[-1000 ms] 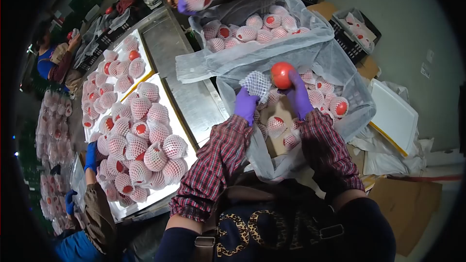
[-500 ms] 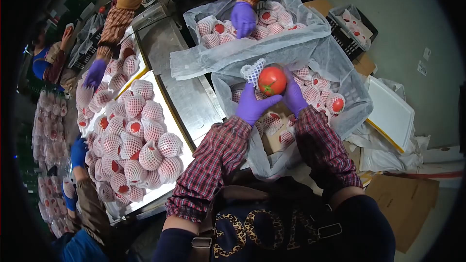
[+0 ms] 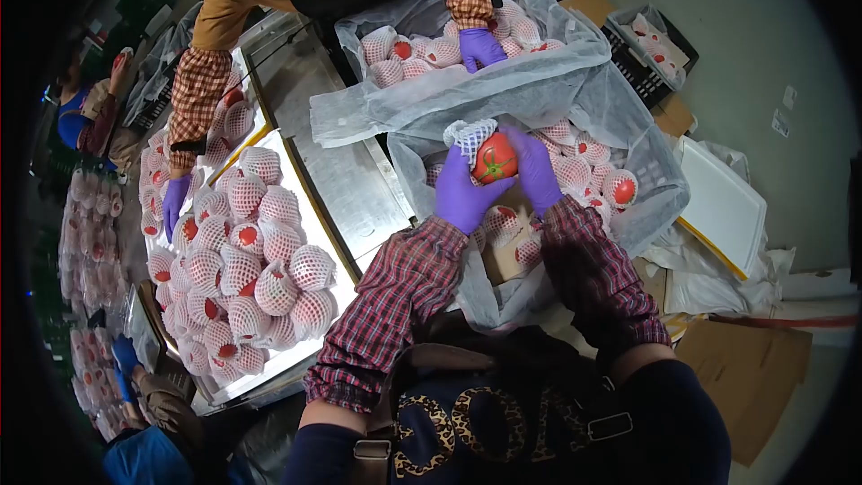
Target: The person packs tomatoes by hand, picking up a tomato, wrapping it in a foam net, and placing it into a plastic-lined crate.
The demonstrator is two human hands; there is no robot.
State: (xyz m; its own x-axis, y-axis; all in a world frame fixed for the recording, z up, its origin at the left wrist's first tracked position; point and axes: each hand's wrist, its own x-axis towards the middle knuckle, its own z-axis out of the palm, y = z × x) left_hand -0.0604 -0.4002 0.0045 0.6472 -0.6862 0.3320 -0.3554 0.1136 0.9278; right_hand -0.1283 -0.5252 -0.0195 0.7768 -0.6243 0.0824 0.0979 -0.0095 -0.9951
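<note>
Over a lined crate (image 3: 669,148), both purple-gloved hands hold a red tomato (image 3: 496,160), its green calyx facing me. A white foam net sleeve (image 3: 469,136) covers the tomato's upper left side. My left hand (image 3: 464,195) is closed around the sleeve, its thumb under the tomato. My right hand (image 3: 532,171) grips the tomato from the right, its fingers over the top. Below them in the crate lie net-wrapped tomatoes (image 3: 588,171) and a patch of brown cardboard (image 3: 512,259).
Across from me, a co-worker's purple-gloved hand (image 3: 480,49) is in a second lined crate; the other glove (image 3: 174,207) reaches the netted tomatoes (image 3: 256,256) on the lit white surface. At lower left is another person's blue glove (image 3: 126,355). A white foam lid (image 3: 718,207) stands at right.
The foam sleeve has come down over part of the tomato, and the tomato has turned slightly. The co-worker's gloves have moved, and the blue-gloved person has drawn back from the heap.
</note>
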